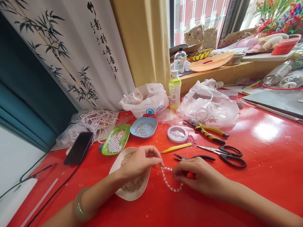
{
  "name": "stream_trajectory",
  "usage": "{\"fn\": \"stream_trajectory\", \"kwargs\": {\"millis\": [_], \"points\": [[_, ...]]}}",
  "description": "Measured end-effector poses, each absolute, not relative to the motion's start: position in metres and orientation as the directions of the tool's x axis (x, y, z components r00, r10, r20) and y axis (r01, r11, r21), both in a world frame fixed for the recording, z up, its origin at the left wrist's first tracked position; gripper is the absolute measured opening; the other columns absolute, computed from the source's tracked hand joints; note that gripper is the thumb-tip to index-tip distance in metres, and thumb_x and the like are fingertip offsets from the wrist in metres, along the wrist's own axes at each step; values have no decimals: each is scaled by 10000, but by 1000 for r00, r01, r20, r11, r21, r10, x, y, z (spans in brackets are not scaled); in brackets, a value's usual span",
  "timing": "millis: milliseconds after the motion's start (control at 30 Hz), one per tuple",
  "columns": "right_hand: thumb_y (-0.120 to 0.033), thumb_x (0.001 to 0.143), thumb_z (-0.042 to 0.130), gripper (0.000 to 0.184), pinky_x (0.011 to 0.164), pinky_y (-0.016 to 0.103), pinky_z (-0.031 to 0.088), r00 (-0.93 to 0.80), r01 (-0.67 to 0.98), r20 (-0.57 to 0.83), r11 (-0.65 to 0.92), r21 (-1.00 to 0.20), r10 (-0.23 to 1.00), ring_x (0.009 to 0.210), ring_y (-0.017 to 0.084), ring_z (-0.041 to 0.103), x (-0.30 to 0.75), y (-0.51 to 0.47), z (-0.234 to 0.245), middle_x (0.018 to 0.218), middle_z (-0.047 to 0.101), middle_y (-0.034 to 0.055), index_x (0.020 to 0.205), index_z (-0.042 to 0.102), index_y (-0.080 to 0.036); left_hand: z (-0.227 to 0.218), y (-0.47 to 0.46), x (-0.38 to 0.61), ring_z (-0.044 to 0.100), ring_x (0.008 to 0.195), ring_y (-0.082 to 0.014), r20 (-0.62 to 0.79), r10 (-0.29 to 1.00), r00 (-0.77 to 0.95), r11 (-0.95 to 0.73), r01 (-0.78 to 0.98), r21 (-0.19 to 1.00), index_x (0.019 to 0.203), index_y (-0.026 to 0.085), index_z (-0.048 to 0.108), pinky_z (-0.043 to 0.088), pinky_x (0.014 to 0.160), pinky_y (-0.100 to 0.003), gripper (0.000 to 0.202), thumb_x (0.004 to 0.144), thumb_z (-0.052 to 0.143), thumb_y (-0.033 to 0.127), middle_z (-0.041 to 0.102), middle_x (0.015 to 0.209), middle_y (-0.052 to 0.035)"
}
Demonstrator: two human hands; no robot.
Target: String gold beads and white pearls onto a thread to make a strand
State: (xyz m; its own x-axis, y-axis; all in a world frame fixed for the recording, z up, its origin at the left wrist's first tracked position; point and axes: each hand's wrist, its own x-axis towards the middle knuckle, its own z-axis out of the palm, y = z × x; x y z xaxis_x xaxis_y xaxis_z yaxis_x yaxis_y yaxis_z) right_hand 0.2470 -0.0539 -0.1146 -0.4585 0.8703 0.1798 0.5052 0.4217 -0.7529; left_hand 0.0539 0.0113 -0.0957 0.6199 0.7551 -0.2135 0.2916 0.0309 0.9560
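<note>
A beaded bracelet (174, 190) of pearly white beads hangs in a loop just over the red table. My left hand (144, 160), thumb and forefinger pinched together, grips one end of it, where a little gold-coloured chain shows. At the loop's other side, my right hand (197, 176) is closed on the beads; its fingertips are partly hidden. Beneath my left wrist lies a white dish (117, 164) of gold beads. Black-handled pliers (199, 157) rest just beyond my right hand, with yellow tweezers (177, 147) a bit farther off.
Scissors (227, 154) and yellow-black pliers (208, 130) lie to the right. Behind are a green dish (110, 153) of pearls, a blue dish (144, 136) of metal pins, a round plastic case (177, 140), plastic bags (213, 104) and a bottle (174, 91). A phone (79, 148) lies left.
</note>
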Motion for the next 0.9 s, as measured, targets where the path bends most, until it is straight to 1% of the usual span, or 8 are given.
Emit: {"fn": "stream_trajectory", "kwargs": {"millis": [67, 167, 267, 333, 467, 533, 733, 900], "points": [[-194, 771, 535, 114, 566, 191, 444, -400, 413, 142, 316, -854, 905, 597, 106, 579, 246, -50, -109, 694, 662, 30, 771, 640, -150, -94, 12, 52, 532, 620, -91, -248, 739, 626, 117, 243, 963, 698, 126, 562, 397, 606, -214, 69, 669, 595, 180, 620, 668, -10], [-256, 751, 584, 107, 605, 199, 466, -359, 201, 71, 151, -968, 931, 652, 112, 596, 241, -40, -101, 715, 651, 19, 750, 630, -160, -91, 13, 50, 505, 570, -80, -281, 740, 611, 214, 182, 960, 670, 117, 591, 370, 561, -196, 80, 646, 626, 184, 614, 621, -8], [-266, 716, 630, 113, 620, 191, 475, -349, -4, 44, 46, -999, 936, 641, 94, 600, 233, -30, -95, 684, 640, -1, 752, 628, -159, -91, 15, 48, 507, 574, -82, -317, 748, 583, 316, 108, 943, 664, 114, 599, 356, 549, -190, 83, 625, 643, 172, 603, 615, -6], [-258, 701, 649, 113, 613, 174, 475, -364, -80, 27, -3, -997, 931, 621, 76, 601, 228, -24, -93, 662, 636, -13, 744, 627, -155, -93, 17, 47, 521, 599, -92, -316, 762, 565, 351, 49, 935, 689, 112, 603, 364, 572, -199, 97, 615, 646, 158, 602, 643, -12], [-231, 696, 662, 107, 608, 163, 476, -405, -154, -3, -72, -985, 914, 620, 66, 613, 221, -15, -94, 669, 650, -13, 732, 610, -145, -94, 20, 43, 521, 606, -90, -257, 796, 547, 354, -76, 932, 726, 116, 578, 390, 639, -220, 92, 639, 606, 124, 578, 649, -7], [-228, 698, 663, 114, 597, 162, 474, -419, -198, -2, -93, -976, 908, 610, 63, 615, 218, -13, -96, 673, 660, -12, 729, 593, -144, -94, 21, 41, 517, 588, -84, -244, 792, 560, 369, -120, 922, 728, 122, 552, 399, 644, -223, 75, 658, 577, 116, 559, 630, 2], [-216, 679, 682, 140, 562, 142, 455, -424, -239, -71, -187, -953, 903, 565, 48, 596, 215, -15, -103, 602, 659, -19, 679, 570, -131, -93, 17, 42, 444, 432, -46, -271, 741, 615, 433, -128, 892, 753, 136, 518, 367, 483, -182, 102, 663, 561, 114, 539, 575, 23], [-227, 672, 682, 149, 575, 160, 463, -392, -217, -103, -201, -955, 914, 570, 56, 594, 214, -18, -104, 615, 658, -12, 657, 566, -135, -95, 16, 43, 392, 404, -28, -295, 723, 625, 461, -118, 880, 756, 139, 523, 326, 425, -154, 109, 658, 547, 99, 524, 575, 30]]}}
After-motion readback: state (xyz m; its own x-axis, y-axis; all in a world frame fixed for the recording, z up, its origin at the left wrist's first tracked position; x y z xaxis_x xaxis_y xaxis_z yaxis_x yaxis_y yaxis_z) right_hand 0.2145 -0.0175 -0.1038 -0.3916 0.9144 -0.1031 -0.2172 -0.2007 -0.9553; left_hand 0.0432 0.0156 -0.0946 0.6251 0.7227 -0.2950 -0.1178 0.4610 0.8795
